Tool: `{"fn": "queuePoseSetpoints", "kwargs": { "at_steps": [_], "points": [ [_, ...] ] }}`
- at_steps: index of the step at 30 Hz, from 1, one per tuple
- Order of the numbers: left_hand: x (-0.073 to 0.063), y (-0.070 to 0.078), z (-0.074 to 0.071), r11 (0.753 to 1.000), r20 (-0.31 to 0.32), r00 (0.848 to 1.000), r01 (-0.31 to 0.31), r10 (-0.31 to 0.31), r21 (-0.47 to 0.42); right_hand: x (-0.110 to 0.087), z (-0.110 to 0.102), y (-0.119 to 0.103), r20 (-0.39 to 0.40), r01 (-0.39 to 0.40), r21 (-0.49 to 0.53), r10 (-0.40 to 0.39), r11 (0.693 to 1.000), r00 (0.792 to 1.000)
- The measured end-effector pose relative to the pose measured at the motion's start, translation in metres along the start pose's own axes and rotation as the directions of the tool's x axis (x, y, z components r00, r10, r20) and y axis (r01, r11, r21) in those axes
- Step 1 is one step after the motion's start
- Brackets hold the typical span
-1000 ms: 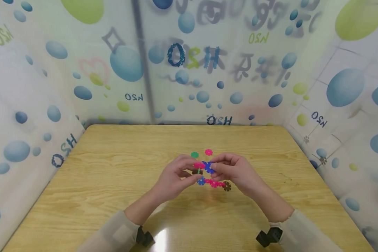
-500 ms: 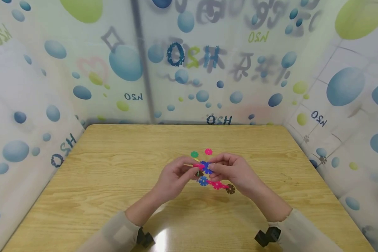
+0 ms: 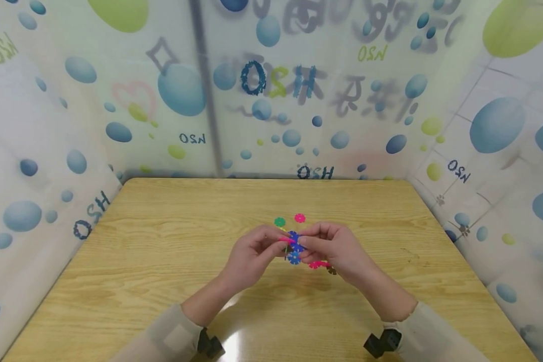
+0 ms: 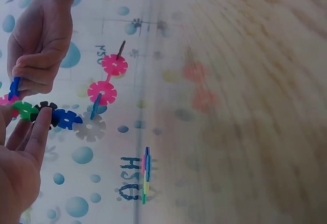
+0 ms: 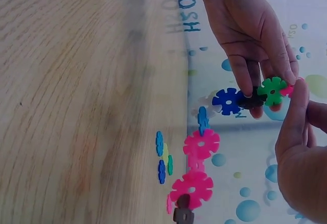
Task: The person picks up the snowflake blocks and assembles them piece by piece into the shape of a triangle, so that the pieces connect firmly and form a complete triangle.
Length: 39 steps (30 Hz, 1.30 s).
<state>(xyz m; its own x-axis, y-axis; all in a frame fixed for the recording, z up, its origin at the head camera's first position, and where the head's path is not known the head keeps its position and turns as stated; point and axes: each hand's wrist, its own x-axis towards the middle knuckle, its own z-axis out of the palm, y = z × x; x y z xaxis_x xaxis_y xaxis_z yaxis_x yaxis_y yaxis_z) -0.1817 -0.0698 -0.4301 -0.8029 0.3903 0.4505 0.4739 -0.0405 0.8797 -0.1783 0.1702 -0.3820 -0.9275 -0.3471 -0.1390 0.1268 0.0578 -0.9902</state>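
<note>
A chain of interlocking flower-shaped plastic discs hangs between my two hands above the table. My left hand pinches it near a pink disc, and its fingers touch the black disc beside the green disc. With thumb and fingers, my right hand pinches a dark blue disc against the pink one; whether they are joined is hidden by the fingertips. Further along the chain come a blue disc, a whitish disc, pink discs and a brown end disc.
On the wooden table, a loose green disc and a loose pink disc lie beyond the hands. More loose discs show there in the right wrist view. Patterned curtains enclose the table's back and sides.
My hands have drawn slightly closer, bringing the dark blue disc up against the pink one. The chain's dangling end has swung right and is now partly behind my right hand.
</note>
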Motion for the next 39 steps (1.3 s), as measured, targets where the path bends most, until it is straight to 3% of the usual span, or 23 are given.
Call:
{"fn": "queuePoseSetpoints", "kwargs": {
  "at_steps": [10,17,24,35,39],
  "points": [
    [0.001,0.002,0.001,0.998,0.003,0.999,0.041,-0.041,-0.044,-0.001,-0.001,-0.004,-0.012,-0.013,-0.027,0.013,1.0,1.0],
    [0.004,0.005,-0.001,0.998,0.025,0.999,0.045,-0.044,-0.038,-0.001,0.0,-0.005,-0.001,-0.016,0.007,0.016,1.0,1.0],
    [0.002,0.009,-0.003,0.986,0.017,0.988,0.155,-0.156,0.066,0.001,0.0,-0.001,-0.018,-0.012,-0.054,0.011,0.998,1.0],
    [0.003,0.009,0.0,0.982,-0.011,0.992,0.124,-0.124,0.143,0.003,0.0,0.003,-0.001,-0.025,-0.085,0.025,0.996,1.0],
    [0.003,0.011,-0.002,0.974,-0.011,0.987,0.162,-0.163,0.156,0.006,-0.001,0.003,-0.009,-0.037,-0.112,0.036,0.993,0.999]
  ]
}}
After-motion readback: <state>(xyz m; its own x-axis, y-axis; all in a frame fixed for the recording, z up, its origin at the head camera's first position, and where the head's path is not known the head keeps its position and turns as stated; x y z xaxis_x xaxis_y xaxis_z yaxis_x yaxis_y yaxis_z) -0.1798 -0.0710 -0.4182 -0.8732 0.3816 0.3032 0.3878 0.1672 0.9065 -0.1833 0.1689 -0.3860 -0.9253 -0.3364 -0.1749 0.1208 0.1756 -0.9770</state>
